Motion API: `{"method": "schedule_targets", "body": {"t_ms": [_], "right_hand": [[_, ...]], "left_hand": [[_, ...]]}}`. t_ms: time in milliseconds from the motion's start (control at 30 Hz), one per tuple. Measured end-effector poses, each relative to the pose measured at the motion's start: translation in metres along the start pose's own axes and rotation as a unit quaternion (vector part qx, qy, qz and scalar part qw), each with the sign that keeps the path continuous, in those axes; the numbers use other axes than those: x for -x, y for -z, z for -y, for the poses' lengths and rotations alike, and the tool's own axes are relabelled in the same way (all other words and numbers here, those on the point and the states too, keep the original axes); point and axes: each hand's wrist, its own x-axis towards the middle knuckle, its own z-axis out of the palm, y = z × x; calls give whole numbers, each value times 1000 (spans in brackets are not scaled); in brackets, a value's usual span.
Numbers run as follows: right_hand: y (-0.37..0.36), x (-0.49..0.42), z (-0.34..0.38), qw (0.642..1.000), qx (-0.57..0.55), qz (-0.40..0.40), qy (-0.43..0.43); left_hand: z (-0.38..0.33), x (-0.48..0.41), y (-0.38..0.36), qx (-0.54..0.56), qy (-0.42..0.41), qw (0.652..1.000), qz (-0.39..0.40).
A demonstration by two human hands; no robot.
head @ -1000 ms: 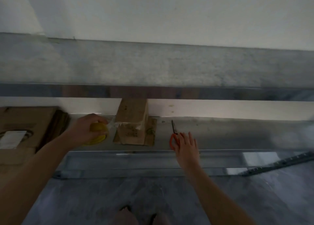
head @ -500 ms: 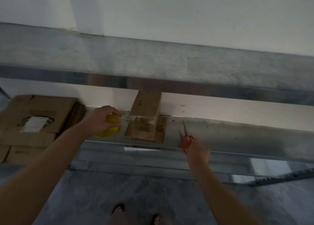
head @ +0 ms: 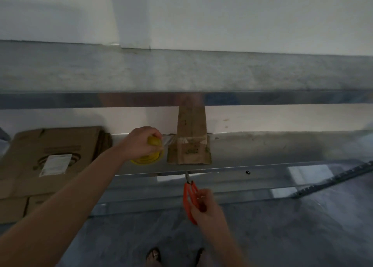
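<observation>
Lifted off the shelf [head: 262,151], the orange-handled scissors [head: 188,194] now sit in the right hand's [head: 205,208] curled fingers at 6 o'clock of the cardboard box [head: 189,151]. Their long axis runs 6 to 12, blades toward 12. The left hand [head: 141,143] grips the yellow tape roll [head: 146,160].

This looks like a storeroom or packing room, not a lived-in space. Bare steel shelves [head: 262,151], dusty and scuffed, run along a plain white wall [head: 222,14]. Flattened cardboard boxes [head: 50,145], one with a printed label, are stacked at the left. A small carton [head: 189,145] stands on the shelf with clear tape across it, with a yellow tape roll [head: 147,159] and orange-handled scissors [head: 188,198] close by. A loose slotted rail [head: 333,178] lies on the grey floor [head: 282,236].
</observation>
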Motion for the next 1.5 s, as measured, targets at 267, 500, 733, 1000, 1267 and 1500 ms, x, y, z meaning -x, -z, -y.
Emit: {"method": "schedule_targets", "body": {"t_ms": [267, 500, 733, 1000, 1267, 1500], "right_hand": [[-43, -18, 66, 989, -65, 84, -101], [-46, -21, 101, 979, -59, 105, -162], [-50, -20, 75, 978, -90, 94, -165], [-56, -50, 65, 980, -132, 86, -125], [-60, -75, 45, 970, -177, 64, -156], [-61, -84, 32, 970, -213, 35, -111]], "left_hand": [[15, -1, 13, -7, -20, 999, 35], [21, -8, 15, -12, -43, 998, 42], [21, -11, 20, -2, -64, 997, 32], [19, -13, 19, -5, -62, 997, 40], [22, -14, 19, -4, -66, 997, 49], [19, -12, 16, 12, -83, 995, 51]]}}
